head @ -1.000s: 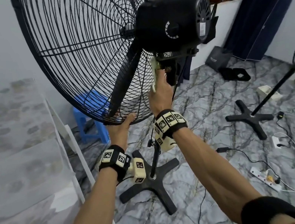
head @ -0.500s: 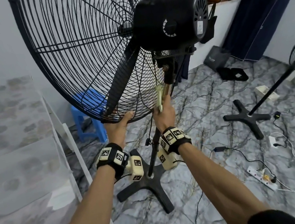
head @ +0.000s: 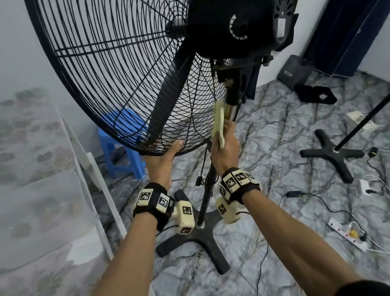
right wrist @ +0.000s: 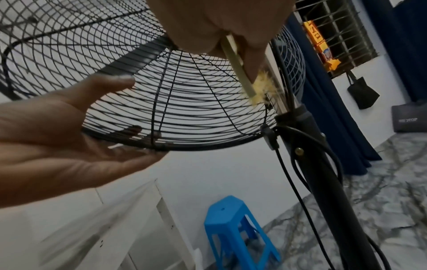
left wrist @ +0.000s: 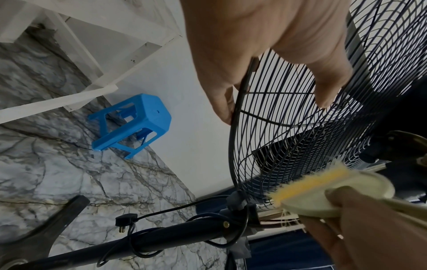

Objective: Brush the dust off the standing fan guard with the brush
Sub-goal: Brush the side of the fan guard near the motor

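The standing fan's black wire guard (head: 124,69) fills the upper head view, tilted, with the motor housing (head: 241,16) behind it. My left hand (head: 165,154) holds the guard's bottom rim, thumb on the rear wires and fingers under the rim (right wrist: 80,146). My right hand (head: 225,142) grips a pale yellow brush (head: 219,123) by its flat back. The bristles (left wrist: 307,184) lie against the rear wires of the guard (left wrist: 300,127) low down, beside the pole (right wrist: 323,173). Seen from the right wrist, the brush (right wrist: 240,73) sticks out between my fingers onto the guard (right wrist: 173,100).
The fan's cross base (head: 203,236) stands on the marble floor between my forearms. A blue stool (head: 121,144) sits behind the guard by the wall. A white frame with patterned cloth (head: 25,176) is at the left. A second fan stand (head: 329,153), cables and a power strip (head: 347,233) lie at the right.
My right hand has drawn the brush down the rear of the guard from just under the motor mount to near the bottom rim. The left hand has kept its hold on the rim.
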Demonstrator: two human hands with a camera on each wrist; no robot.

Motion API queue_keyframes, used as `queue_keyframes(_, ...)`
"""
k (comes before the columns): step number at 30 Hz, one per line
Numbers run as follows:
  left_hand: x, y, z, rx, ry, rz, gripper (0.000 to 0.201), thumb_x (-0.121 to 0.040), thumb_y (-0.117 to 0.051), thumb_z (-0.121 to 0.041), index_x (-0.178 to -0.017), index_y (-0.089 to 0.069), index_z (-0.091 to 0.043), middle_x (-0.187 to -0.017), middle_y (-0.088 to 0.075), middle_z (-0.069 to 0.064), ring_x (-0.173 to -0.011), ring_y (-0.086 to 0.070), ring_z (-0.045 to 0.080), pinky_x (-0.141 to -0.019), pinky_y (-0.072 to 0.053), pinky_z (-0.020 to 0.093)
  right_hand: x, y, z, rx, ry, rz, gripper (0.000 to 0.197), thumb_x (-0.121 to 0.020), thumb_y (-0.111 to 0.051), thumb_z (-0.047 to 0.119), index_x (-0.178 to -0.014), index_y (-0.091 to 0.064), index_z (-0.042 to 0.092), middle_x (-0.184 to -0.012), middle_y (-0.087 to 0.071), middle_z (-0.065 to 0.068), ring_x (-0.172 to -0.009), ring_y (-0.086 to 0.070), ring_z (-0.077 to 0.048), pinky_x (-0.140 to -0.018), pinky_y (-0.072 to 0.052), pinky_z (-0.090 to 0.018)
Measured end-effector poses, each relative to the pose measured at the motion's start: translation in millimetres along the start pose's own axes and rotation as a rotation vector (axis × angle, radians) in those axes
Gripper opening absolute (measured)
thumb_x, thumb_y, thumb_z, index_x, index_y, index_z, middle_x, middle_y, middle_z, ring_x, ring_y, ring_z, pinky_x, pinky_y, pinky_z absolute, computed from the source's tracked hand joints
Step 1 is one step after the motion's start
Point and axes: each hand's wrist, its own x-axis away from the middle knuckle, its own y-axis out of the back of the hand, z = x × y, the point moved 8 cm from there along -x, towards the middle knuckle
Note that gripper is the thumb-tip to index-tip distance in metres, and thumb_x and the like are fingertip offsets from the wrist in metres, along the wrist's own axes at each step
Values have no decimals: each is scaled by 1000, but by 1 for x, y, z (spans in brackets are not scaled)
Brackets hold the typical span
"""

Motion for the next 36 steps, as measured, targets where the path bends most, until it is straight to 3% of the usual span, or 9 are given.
queue_keyframes(7, -6, 0, 2, 5, 19, 12, 85, -63, -99, -47, -135, -63, -19, -130, -73, -2, -123, -67, 17, -109, -50, 56, 33, -19, -31, -1, -144, -15, 24, -98, -49, 18, -119, -39, 22, -86, -65, -7, -64, -62, -25, -54, -53, -50)
queue_keyframes(13, -9, 2, 8, 22, 37, 20, 104, -63, -100, -48, -148, -51, -15, -140, -67, 0, -129, -64, 18, -113, -47, 55, 50, -24, -31, -36, -245, -95, 21, -101, -49, 19, -118, -37, 22, -86, -65, -7, -66, -62, -26, -55, -51, -38)
queue_keyframes(17, -8, 0, 6, 7, 23, 9, 85, -66, -98, -44, -137, -61, -16, -131, -72, -2, -122, -67, 16, -110, -51, 52, 53, -33, -48, -23, -434, 11, 18, -97, -45, 28, -111, -33, 26, -83, -63, -13, -68, -60, -35, -58, -53, -44)
queue_keyframes(21, -5, 0, 5, 39, -20, -18, 68, -70, -97, -34, -129, -68, -14, -127, -74, 1, -120, -69, 19, -107, -53, 53, 49, -21, -30, -81, -291, -72, 17, -102, -46, 24, -114, -36, 30, -82, -63, -9, -63, -59, -28, -50, -44, -34)
queue_keyframes(24, -1, 0, 3, 31, -49, -31, 70, -74, -95, -32, -135, -64, -15, -131, -72, 1, -122, -68, 17, -107, -53, 45, 59, -25, -34, -47, -268, 26, 29, -101, -47, 17, -125, -32, 24, -84, -62, -14, -63, -58, -31, -51, -41, -31)
queue_keyframes(26, 5, -3, 10, -12, 26, -13, 85, -73, -94, -44, -145, -55, -19, -138, -67, -3, -122, -66, 13, -101, -55, 38, 55, -24, -37, 2, -227, 140, 26, -98, -47, 12, -122, -37, 12, -84, -61, -16, -64, -56, -30, -53, -36, -28)
queue_keyframes(28, 19, -15, 35, -138, 261, 80, 97, -64, -90, -68, -143, -57, -25, -139, -65, -3, -122, -66, 17, -93, -59, 39, 44, -16, -34, 59, -132, 227, 23, -95, -48, 13, -117, -42, 7, -97, -58, -16, -75, -54, -30, -57, -33, -28)
queue_keyframes(31, 51, -47, 66, -224, 517, 318, 67, -81, -73, -70, -131, -66, -26, -132, -71, -1, -112, -71, 21, -92, -59, 41, 30, -12, -30, 172, 22, 354, 34, -84, -61, 6, -113, -44, 0, -120, -45, -17, -96, -48, -33, -74, -42, -34)
queue_keyframes(36, 52, -116, 66, -163, 425, 294, 25, -98, -67, -44, -117, -71, -27, -100, -79, -10, -95, -75, 15, -90, -59, 42, 5, 2, -50, 186, 207, 638, 61, -71, -77, 5, -125, -49, 1, -121, -49, -17, -99, -54, -39, -77, -46, -41)
